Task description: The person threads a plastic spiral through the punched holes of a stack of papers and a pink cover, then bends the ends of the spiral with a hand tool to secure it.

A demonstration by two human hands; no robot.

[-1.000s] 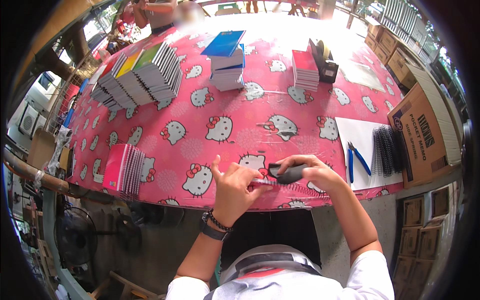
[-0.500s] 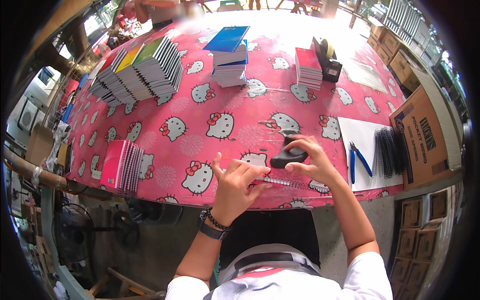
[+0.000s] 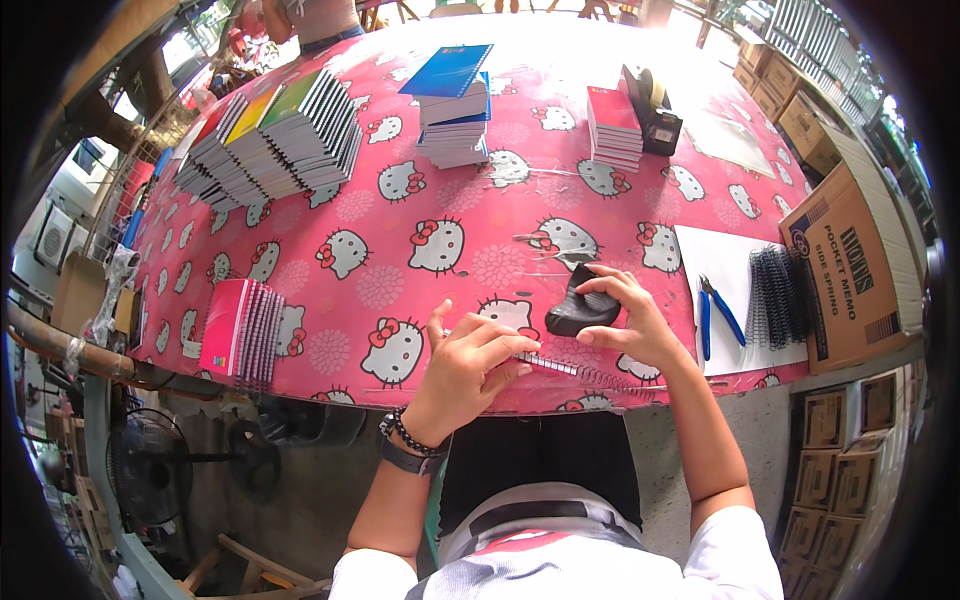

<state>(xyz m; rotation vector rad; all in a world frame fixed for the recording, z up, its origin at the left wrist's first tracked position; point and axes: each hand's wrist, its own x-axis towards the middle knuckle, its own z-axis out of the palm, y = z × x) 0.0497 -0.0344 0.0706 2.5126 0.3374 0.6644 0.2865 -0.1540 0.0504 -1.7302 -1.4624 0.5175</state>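
Near the table's front edge my left hand is closed on a small notepad, its fingers and thumb pinching it and hiding most of it. The notepad's white edge shows to the right of my fingertips. From that edge a thin dark wire coil runs on rightward, its far end lying over the table edge. My right hand curls around a black, curved, boot-shaped object, fingers over its top and right side, thumb low by its near end. That object stands on the table just beyond the coil.
Blue-handled pliers and a bundle of black coils lie on a white sheet, beside a cardboard box. Pink notepads stand at left. Notebook stacks and a tape dispenser are farther back. Another person is beyond.
My left hand has shifted slightly left, and more of the notepad's white edge shows. The black object under my right hand is tilted a little differently. The view has shifted slightly.
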